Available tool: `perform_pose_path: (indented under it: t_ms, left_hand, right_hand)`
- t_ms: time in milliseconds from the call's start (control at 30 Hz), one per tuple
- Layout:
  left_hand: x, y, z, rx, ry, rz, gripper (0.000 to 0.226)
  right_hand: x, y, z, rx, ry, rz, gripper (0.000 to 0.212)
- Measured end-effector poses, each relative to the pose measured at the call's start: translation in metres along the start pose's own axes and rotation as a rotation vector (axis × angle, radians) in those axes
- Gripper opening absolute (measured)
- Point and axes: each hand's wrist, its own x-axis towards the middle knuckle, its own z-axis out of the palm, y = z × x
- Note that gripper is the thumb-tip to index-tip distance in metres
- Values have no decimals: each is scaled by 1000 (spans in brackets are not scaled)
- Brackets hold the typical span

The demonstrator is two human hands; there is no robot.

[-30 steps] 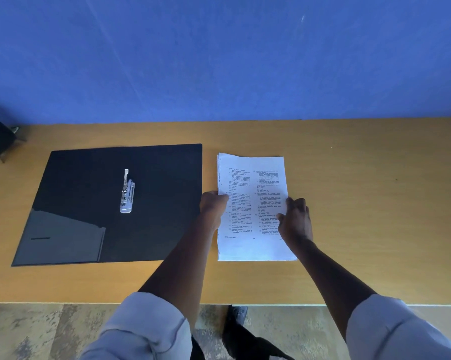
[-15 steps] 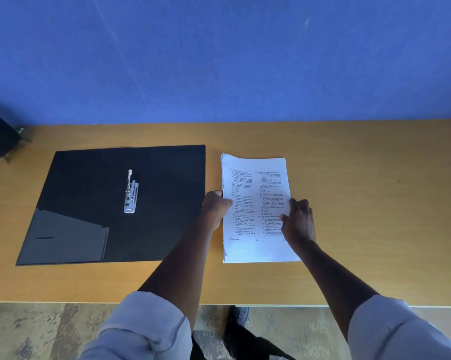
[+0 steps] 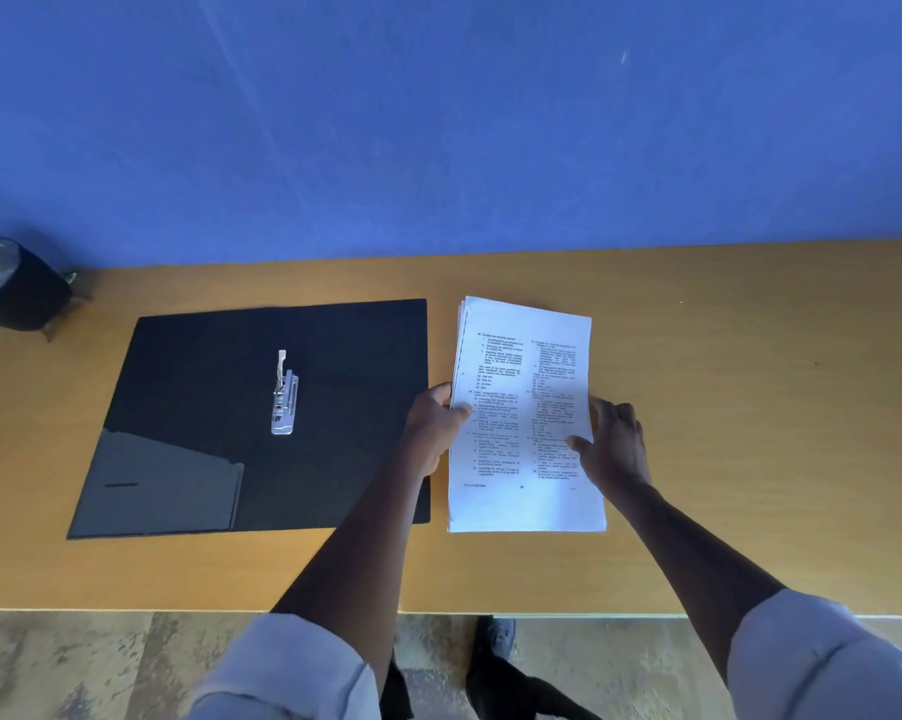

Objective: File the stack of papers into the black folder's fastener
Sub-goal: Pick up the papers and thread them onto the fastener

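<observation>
Since a second ago the stack of papers (image 3: 524, 418) has tipped up at its far end, its upper left corner fanning so that several sheet edges show, and the left hand (image 3: 434, 426) has turned from a loose fist at the margin to a pinch on the left edge; a dark plant pot (image 3: 14, 288) has also come into sight at the far left as the view shifted.

From the head camera, the stack lies on the wooden table (image 3: 750, 407) just right of the open black folder (image 3: 261, 423), its near edge down on the wood. The left hand holds the stack at mid-height on the left side, thumb on top of the printed page and fingers tucked beneath. The right hand (image 3: 612, 446) grips the right edge opposite, thumb pressed on the top sheet and fingers spread along and behind the margin. Both hands are closed on the paper, neither wide.

The folder lies flat and open, with a grey pocket at its near left corner. Its metal fastener (image 3: 284, 394) sits in the middle of the black panel, one prong standing upright, well apart from the papers. Pale rolled sleeves show at the bottom of the view
</observation>
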Motion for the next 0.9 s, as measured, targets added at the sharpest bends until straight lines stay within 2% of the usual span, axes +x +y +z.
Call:
perform_pose_path:
  t_ms: [100,233,433,600,767,900]
  left_hand:
    - [-3,1,-17,-31,8,21,23]
    - [-12,3,-46,-74,-1,64,24]
    - [-25,7,-90,-52,-7,180,22]
    - [-35,19,-119,64,103,330,20]
    - [-38,25,-139,147,262,384,16]
    - [-46,28,-149,143,311,423,19]
  right_hand:
    - [2,-5,-3,31,-45,-81,58]
    - [-2,-23,-6,382,-140,-61,53]
    - [2,-68,0,702,-63,-57,17]
    - [5,-109,-5,715,-13,-136,15]
    - [-4,-145,-5,727,72,-183,26]
    - [-11,-161,-4,734,112,-195,29]
